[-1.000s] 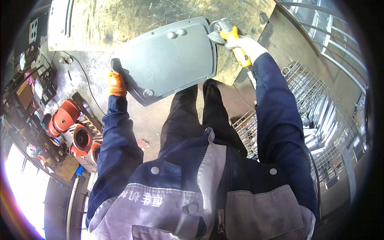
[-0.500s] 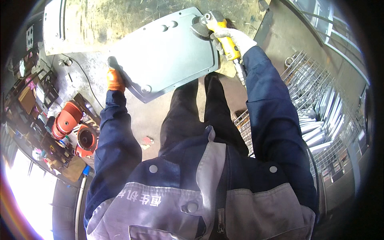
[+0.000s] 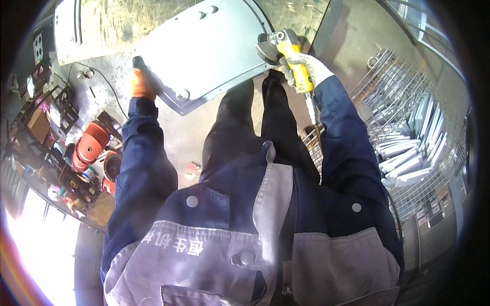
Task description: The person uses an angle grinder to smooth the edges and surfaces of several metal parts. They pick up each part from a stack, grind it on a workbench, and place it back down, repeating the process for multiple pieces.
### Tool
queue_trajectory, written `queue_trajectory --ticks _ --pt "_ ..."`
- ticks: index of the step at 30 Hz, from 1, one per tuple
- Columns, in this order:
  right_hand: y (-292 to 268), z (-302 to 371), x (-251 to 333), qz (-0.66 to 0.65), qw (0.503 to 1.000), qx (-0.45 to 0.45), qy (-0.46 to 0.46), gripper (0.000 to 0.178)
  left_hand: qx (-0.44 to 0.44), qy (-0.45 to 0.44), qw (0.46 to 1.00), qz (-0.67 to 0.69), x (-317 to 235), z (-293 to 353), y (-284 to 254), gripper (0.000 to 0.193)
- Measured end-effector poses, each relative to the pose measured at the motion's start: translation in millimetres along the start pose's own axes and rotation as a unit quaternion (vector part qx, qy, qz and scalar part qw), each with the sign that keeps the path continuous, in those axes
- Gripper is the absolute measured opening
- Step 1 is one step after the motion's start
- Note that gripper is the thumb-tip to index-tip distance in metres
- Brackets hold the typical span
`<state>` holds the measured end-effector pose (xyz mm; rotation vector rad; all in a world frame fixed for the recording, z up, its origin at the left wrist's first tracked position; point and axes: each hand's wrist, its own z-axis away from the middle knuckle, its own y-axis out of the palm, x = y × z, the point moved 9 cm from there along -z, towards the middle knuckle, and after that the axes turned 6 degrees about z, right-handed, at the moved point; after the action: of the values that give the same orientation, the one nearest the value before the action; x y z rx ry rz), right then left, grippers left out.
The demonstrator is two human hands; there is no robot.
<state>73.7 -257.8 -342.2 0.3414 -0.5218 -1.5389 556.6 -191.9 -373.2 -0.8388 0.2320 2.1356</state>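
A large grey sheet-metal panel [image 3: 214, 56] with a raised rim and a few round bumps lies partly on the workbench and juts out over its near edge. My left hand [image 3: 142, 84], in an orange glove with a dark fingertip area, grips the panel's left edge. In my right hand [image 3: 310, 70], gloved in white and grey, is a yellow pneumatic angle grinder [image 3: 298, 64], fingers wrapped round its body. Its dark disc sits at the panel's right edge, near the near corner; whether it touches the metal I cannot tell. An air hose fitting extends from the grinder's rear.
The worn workbench [image 3: 112, 30] runs along the far side. At the right stands a wire mesh basket [image 3: 388, 97] holding many pale metal strips. Orange-red buckets [image 3: 93, 142] and clutter fill the left. A dark cable [image 3: 109, 86] lies on the floor.
The grinder and my right hand have moved nearer and slightly right, down along the panel's right edge. The panel and my left hand appear higher in view.
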Motion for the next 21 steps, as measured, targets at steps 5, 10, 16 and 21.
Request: queue_trajectory --ticks 5,10,16,21 --pt "-8.3 34.9 -27.4 -0.004 1.0 -0.005 -0.023 0.035 -0.035 0.033 0.997 -0.059 -6.7 17.9 3.0 0.055" --pt "7.7 92.4 -45.8 0.023 0.999 0.035 -0.014 0.036 0.022 -0.042 0.998 0.049 -6.2 68.7 38.8 0.05" --pt "7.8 148.5 -44.2 0.13 0.99 -0.048 -0.042 0.037 0.012 -0.128 0.988 0.08 8.2 133.3 46.0 0.046" --pt "6.3 186.7 -31.2 0.19 0.974 -0.08 -0.092 0.038 0.167 -0.084 0.952 0.242 -17.8 184.5 103.5 0.057"
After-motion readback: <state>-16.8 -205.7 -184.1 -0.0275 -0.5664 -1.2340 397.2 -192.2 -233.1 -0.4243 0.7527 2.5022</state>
